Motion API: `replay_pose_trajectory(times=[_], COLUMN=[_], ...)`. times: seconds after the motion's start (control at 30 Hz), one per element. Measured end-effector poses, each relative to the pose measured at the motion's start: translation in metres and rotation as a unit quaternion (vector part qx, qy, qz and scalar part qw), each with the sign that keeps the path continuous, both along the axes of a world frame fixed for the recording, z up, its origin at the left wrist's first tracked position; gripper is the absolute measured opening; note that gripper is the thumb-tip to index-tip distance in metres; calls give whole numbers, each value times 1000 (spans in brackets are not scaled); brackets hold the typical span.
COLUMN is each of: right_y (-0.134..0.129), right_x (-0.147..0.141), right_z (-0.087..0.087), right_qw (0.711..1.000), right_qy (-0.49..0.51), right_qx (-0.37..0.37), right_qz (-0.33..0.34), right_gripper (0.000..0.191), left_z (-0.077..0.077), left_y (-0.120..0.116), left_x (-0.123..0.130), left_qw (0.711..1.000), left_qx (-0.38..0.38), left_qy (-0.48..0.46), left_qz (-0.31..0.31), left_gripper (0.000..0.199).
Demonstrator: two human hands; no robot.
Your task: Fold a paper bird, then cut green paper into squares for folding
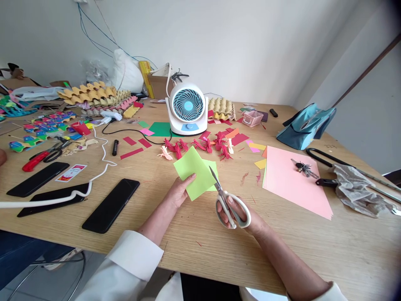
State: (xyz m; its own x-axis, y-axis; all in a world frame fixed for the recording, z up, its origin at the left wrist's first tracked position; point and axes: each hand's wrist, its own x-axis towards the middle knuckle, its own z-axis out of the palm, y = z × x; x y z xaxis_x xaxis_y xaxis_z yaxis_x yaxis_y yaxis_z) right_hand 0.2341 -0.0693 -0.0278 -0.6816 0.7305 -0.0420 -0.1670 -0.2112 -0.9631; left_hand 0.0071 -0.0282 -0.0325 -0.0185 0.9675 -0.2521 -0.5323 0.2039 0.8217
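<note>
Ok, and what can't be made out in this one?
All in the head view:
- Left hand: most fingers hidden behind the green paper.
- Blue bag: contents hidden by its sides.
- Card: small print too small to read.
- Bare skin: cut off by the left edge.

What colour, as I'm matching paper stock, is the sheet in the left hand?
The sheet in the left hand is light green; the head view shows it.
</note>
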Motion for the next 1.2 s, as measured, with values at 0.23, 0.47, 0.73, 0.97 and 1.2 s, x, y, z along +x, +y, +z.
replay_pose_trajectory(times=[0.23, 0.47, 0.73, 0.97, 1.2], right_y=[-2, -2, -4, -3, -2], right_x=[-2, -2, -3, -4, -7], right_z=[2, 4, 10, 9, 8], right_qw=[1000, 999, 999, 1000, 999], right_qy=[-14, -14, -22, -15, -5], right_qx=[7, -2, -10, -5, -7], right_qz=[-23, -30, -22, -19, -33], right_gripper=[48, 47, 49, 49, 51], left_z=[-4, -4, -4, -2, 2], left_y=[3, 3, 2, -2, -6], left_x=[-2, -2, -4, 0, 10], left_qw=[1000, 1000, 1000, 1000, 999], left_qx=[3, 9, 13, 13, 6], left_qy=[-10, -8, -6, 12, -16], left_qz=[4, 4, -3, -25, -39], left_gripper=[52, 53, 53, 50, 50])
